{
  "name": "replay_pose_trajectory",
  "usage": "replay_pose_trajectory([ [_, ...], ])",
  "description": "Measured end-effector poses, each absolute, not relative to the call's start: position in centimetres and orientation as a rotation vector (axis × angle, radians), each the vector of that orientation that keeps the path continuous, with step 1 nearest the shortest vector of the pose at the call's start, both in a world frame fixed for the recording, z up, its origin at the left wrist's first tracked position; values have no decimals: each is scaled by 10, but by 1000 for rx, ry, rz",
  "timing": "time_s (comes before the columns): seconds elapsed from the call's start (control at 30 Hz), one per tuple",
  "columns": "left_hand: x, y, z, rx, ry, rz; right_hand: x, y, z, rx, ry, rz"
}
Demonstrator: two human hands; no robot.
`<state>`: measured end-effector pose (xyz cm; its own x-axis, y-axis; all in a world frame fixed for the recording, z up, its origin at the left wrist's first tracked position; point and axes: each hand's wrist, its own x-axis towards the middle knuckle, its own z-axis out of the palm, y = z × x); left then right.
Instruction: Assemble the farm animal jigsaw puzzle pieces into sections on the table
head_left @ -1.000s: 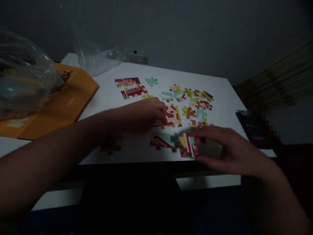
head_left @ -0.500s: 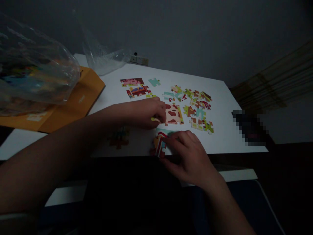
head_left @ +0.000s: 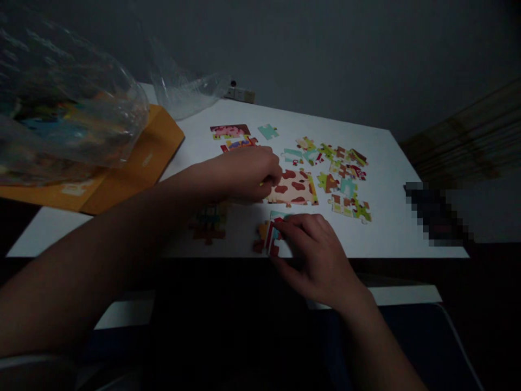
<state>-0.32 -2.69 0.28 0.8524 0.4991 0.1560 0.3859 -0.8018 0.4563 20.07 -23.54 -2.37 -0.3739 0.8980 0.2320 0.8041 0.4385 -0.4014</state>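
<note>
My left hand (head_left: 249, 172) is closed, fingers curled down at the left end of a cow-patterned puzzle section (head_left: 295, 187), cream with brown patches. What its fingertips pinch, if anything, is hidden beneath them. Near the table's front edge, my right hand (head_left: 315, 252) grips a red and white puzzle piece (head_left: 272, 238) between thumb and fingers, tilted up from the table. A light-blue piece (head_left: 279, 215) lies just behind it, and a yellow and dark red piece (head_left: 260, 237) shows at its left. Under my left forearm sits a dark, brown-edged puzzle piece (head_left: 209, 234).
Several loose puzzle pieces (head_left: 344, 168) spread over the white table (head_left: 386, 228) to the right. A pink pig piece (head_left: 230, 131) and a teal piece (head_left: 268, 131) lie farther back. Left are an orange folder-like packet (head_left: 163, 136) and clear plastic bags (head_left: 122, 108). A socket strip (head_left: 244, 95) is behind.
The view has shifted slightly. My left hand has slid back a little along the cow section, uncovering more of its left part. The red and white piece in my right hand stands more upright.
</note>
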Motion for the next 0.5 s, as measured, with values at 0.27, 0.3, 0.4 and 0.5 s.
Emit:
replay_pose_trajectory([
  [0.27,-18,-70,61,2655,871,205,196,-234,-33,-1461,-2065,138],
  [0.3,-21,-85,60,2616,873,159,192,-235,-33,-1487,-2011,99],
  [0.4,-32,-124,39,2428,906,177,180,-237,-35,-1548,-1869,-11],
  [0.5,-44,-142,19,2229,994,323,175,-241,-37,-1571,-1854,-35],
])
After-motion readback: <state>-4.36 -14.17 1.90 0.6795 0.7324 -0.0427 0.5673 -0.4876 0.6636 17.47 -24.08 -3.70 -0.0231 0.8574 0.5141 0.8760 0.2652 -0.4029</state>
